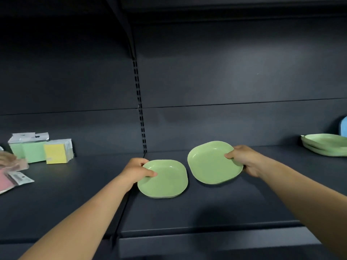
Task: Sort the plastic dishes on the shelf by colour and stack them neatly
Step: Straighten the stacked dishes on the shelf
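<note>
Two light green square plastic plates with rounded corners are in front of me on the dark shelf (206, 207). My left hand (136, 169) grips the left green plate (165, 180) by its left rim, thumb on top; this plate lies about flat on the shelf. My right hand (244, 159) grips the right green plate (212, 163) by its right rim and holds it tilted, its left side higher. At the far right lies a short stack of green plates (324, 145), and behind it shows the edge of a blue dish (344, 126).
Packs of green and yellow sheets (41, 149) stand at the left rear of the neighbouring shelf bay, with pink packets (11, 180) lying in front of them. Another person's hand (7, 159) shows at the left edge. A slotted upright (139, 109) divides the two bays.
</note>
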Tool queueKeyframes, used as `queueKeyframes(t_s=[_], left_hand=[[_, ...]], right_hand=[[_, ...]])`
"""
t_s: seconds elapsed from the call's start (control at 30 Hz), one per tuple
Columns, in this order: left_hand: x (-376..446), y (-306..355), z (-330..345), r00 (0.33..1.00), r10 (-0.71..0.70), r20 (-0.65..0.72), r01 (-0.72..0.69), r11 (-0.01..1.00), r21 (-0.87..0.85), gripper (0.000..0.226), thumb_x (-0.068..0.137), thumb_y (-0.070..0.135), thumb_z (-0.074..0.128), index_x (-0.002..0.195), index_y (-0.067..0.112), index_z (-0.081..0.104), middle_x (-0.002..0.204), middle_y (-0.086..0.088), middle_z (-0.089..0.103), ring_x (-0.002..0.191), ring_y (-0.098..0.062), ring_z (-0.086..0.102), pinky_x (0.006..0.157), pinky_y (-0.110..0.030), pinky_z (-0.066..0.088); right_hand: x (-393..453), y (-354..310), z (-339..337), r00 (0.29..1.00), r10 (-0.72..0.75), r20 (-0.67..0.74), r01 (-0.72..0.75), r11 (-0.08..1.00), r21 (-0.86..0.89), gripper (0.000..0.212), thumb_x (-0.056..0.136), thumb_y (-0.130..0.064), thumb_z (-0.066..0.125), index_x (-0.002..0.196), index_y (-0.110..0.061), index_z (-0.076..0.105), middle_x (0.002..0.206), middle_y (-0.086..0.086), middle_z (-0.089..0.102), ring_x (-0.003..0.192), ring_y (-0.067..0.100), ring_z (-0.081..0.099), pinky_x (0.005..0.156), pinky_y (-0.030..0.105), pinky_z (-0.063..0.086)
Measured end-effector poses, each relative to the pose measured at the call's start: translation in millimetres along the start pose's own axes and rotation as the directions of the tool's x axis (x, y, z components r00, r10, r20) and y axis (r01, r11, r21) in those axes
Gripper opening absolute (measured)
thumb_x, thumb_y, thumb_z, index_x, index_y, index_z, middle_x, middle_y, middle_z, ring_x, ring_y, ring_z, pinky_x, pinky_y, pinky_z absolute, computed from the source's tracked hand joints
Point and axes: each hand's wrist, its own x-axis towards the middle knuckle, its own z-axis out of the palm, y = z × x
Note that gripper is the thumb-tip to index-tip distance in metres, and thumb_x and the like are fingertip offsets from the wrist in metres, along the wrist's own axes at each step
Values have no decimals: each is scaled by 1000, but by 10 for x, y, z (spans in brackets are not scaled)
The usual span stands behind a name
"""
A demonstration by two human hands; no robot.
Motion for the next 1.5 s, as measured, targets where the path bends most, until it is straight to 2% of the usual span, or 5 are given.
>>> queueKeyframes(t_s=[0.33, 0.7, 0.83, 1.13, 1.5], left_hand=[[-42, -303, 16, 996, 81, 24, -66, 926, -373, 30, 84, 32, 69, 108, 14, 69, 106, 1, 71, 104, -15, 63, 101, -33, 45], [-65, -288, 43, 992, 123, 34, -99, 911, -401, 22, 85, 29, 68, 99, 13, 73, 97, 2, 74, 99, -13, 66, 91, -27, 47], [-99, -280, 43, 990, 135, 26, -120, 942, -314, 30, 78, 11, 75, 106, 13, 64, 93, 6, 66, 87, -7, 63, 74, -19, 45], [-120, -263, 44, 991, 126, 52, -117, 981, -153, 56, 71, -11, 72, 122, 9, 61, 94, 8, 64, 86, -10, 60, 71, -18, 44], [-4, 351, 21, 976, 139, 168, -192, 914, 358, 72, 69, 16, 83, 133, 16, 49, 131, -4, 52, 119, -20, 51, 95, -26, 39]], right_hand=[[-198, 0, 568, 994, 37, -101, -27, 995, 100, 28, 93, 1, 46, 119, 0, 58, 113, 21, 64, 93, 30, 60, 83, 37, 48], [-242, -47, 1269, 990, -11, -138, 19, 998, 54, 31, 82, 5, 34, 96, 2, 62, 97, 19, 67, 93, 33, 64, 72, 30, 45], [-293, 33, 1409, 996, -37, -83, 32, 997, -65, 23, 79, 4, 43, 85, -4, 63, 81, 9, 61, 80, 27, 60, 64, 29, 43], [-281, 88, 1366, 998, -47, -53, 38, 987, -155, 28, 79, 2, 65, 104, -11, 63, 100, 8, 65, 99, 25, 62, 84, 34, 52], [-190, -44, 678, 967, -253, 15, 236, 880, -412, 62, 74, -34, 79, 127, -12, 53, 119, 3, 56, 109, 18, 53, 94, 28, 41]])
